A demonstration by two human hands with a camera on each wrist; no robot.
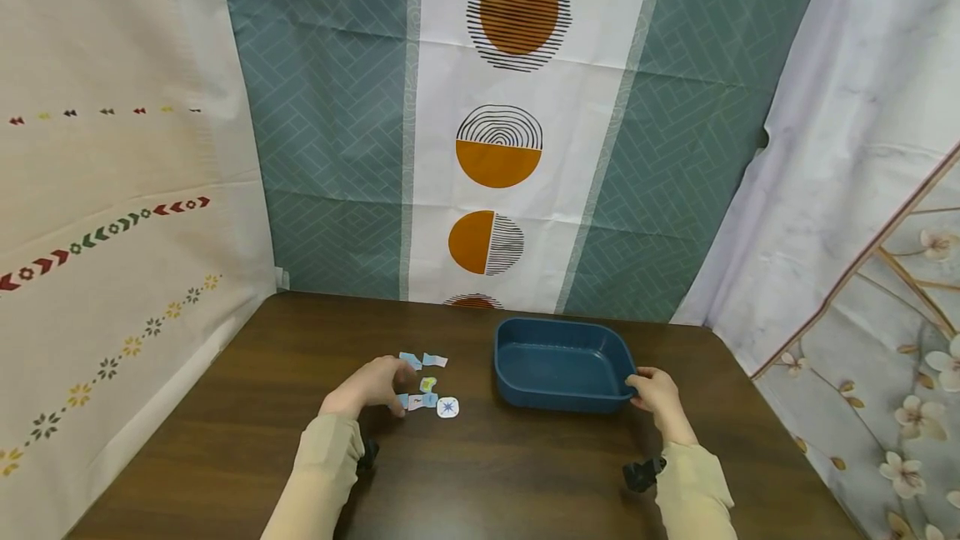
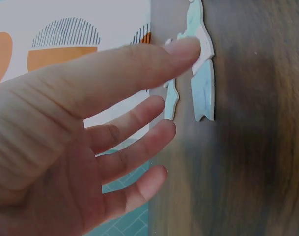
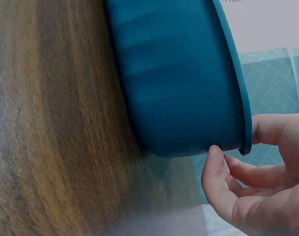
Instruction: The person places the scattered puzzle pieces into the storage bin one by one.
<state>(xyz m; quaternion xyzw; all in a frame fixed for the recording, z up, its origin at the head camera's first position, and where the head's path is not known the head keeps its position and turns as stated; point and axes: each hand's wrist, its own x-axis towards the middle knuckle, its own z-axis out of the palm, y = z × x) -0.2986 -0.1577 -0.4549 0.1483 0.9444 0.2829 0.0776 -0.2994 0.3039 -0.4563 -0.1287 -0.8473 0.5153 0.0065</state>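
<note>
While the head view puts the blue tray [image 1: 562, 400] at three o'clock from the flat pieces [image 1: 428, 385], here's the right hand [image 1: 657, 392] pinching it at four o'clock. Left wrist: left hand [image 1: 374, 383] loose-fingered, gripping nothing, pieces probably light, stiff, best taken by edges; right wrist: tray likely slick, light plastic, rim [image 3: 239, 73] the surest hold.

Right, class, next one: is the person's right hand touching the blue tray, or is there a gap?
Touching. The right wrist view shows the right hand with its thumb against the outside of the blue tray, near the rim.
</note>
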